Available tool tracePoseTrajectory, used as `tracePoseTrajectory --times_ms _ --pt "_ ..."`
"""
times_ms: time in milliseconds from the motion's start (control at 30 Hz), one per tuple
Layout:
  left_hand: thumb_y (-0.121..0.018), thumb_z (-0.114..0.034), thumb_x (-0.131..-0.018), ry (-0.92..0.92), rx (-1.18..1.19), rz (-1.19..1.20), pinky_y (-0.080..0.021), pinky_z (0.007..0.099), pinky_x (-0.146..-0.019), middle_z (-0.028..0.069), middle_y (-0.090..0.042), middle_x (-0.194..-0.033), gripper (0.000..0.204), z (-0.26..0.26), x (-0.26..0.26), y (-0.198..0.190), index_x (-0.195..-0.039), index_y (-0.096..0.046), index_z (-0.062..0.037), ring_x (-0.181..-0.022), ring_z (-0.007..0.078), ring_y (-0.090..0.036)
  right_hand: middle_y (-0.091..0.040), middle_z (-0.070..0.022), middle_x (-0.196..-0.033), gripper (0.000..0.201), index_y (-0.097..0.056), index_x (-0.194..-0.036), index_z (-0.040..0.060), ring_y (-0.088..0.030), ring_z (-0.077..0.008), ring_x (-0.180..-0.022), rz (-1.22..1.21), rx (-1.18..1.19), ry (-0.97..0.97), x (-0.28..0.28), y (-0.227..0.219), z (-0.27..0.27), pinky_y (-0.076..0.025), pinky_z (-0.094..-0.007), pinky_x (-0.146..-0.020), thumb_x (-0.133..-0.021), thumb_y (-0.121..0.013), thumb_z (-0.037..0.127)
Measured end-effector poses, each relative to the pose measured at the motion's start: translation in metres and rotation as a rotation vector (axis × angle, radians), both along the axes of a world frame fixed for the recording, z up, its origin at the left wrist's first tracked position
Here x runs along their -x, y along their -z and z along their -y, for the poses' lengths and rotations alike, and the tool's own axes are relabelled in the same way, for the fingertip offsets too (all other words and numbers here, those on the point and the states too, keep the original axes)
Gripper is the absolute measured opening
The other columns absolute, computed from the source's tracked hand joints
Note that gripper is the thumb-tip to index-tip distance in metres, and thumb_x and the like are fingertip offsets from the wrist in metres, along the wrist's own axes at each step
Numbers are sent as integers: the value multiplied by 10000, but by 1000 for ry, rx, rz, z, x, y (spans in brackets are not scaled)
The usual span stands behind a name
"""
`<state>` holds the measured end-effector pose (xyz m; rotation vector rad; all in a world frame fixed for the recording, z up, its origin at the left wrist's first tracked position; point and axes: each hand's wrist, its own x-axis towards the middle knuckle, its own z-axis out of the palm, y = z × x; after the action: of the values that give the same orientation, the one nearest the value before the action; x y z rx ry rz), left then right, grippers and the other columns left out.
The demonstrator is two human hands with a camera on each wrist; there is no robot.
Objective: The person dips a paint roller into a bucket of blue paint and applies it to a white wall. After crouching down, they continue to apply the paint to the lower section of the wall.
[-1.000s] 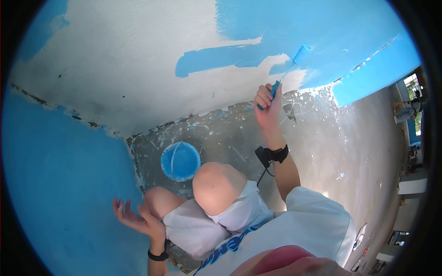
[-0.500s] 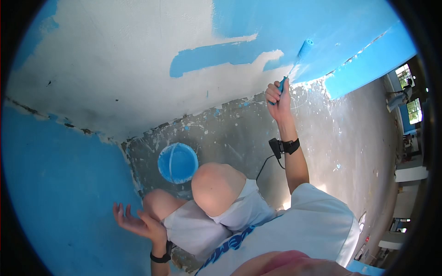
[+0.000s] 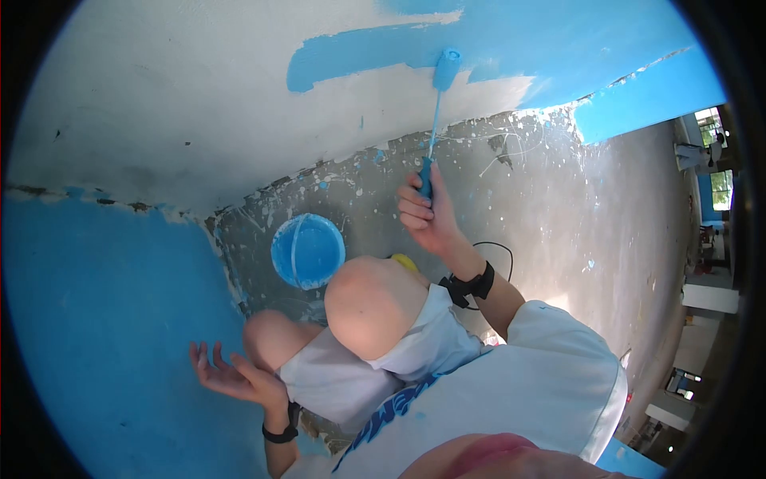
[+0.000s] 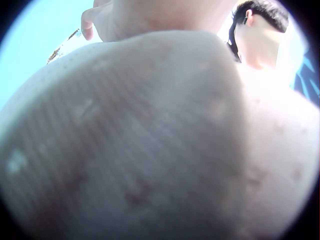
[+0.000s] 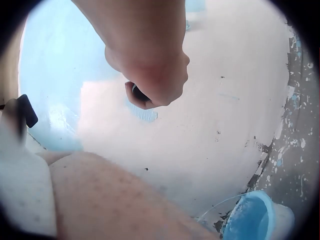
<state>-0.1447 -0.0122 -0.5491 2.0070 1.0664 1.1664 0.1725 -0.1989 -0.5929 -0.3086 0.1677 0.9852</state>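
Note:
A small paint roller (image 3: 448, 70) with blue paint on its sleeve overlaps the wall at the lower edge of a blue painted stripe (image 3: 359, 52). My right hand (image 3: 435, 211) grips its blue handle (image 3: 426, 177), thumb along it. In the right wrist view the same hand (image 5: 152, 77) hangs from the top, with the dark handle end (image 5: 140, 93) showing in the fist. My left hand (image 3: 239, 382) holds nothing; its fingers are loosely bent, palm up, beside the knee. The left wrist view shows part of that hand (image 4: 165, 15) behind a leg (image 4: 125, 135).
A blue bucket (image 3: 341, 239) with a handle across its top stands on the paint-spattered floor (image 3: 383, 207), near the wall corner. Bent knees (image 3: 371, 311) lie between the hands. Something yellow (image 3: 404, 262) shows behind one knee. A cable (image 3: 509, 255) loops by the right wrist.
The right hand and roller have swung left, from the blue area on the right to the stripe's lower edge. The head view has shifted; the yellow thing now shows. The left hand has barely moved.

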Motion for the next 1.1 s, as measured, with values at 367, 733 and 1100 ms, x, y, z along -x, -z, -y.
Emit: tracePoseTrajectory --times_ms 367,733,1100 --pt "-493 -137 -944 -11 18 28 -411 481 -961 217 -342 -1415 351 1 -2 -1 -1250 -369 -18 -1207 341 -437 -339 25 -632 416 -431 -844 71 -327 -69 -490 43 -375 330 -152 5 63 -294 -241 -447 -1024 -361 440" --pt "-496 -170 -955 -12 10 19 -408 485 -962 218 -342 -1417 372 0 -4 -2 -1265 -365 -12 -1213 345 -436 -328 10 -605 538 -406 -746 79 -358 -100 -501 53 -325 474 -306 54 156 -318 -251 -474 -996 -327 548" --pt "-496 -182 -958 13 12 -16 -395 484 -974 209 -331 -1422 382 -3 -12 3 -1272 -355 -16 -1231 342 -418 -304 35 -597 487 -434 -848 136 -308 -78 -474 205 565 392 -113 84 40 -255 -244 -421 -965 -377 606"
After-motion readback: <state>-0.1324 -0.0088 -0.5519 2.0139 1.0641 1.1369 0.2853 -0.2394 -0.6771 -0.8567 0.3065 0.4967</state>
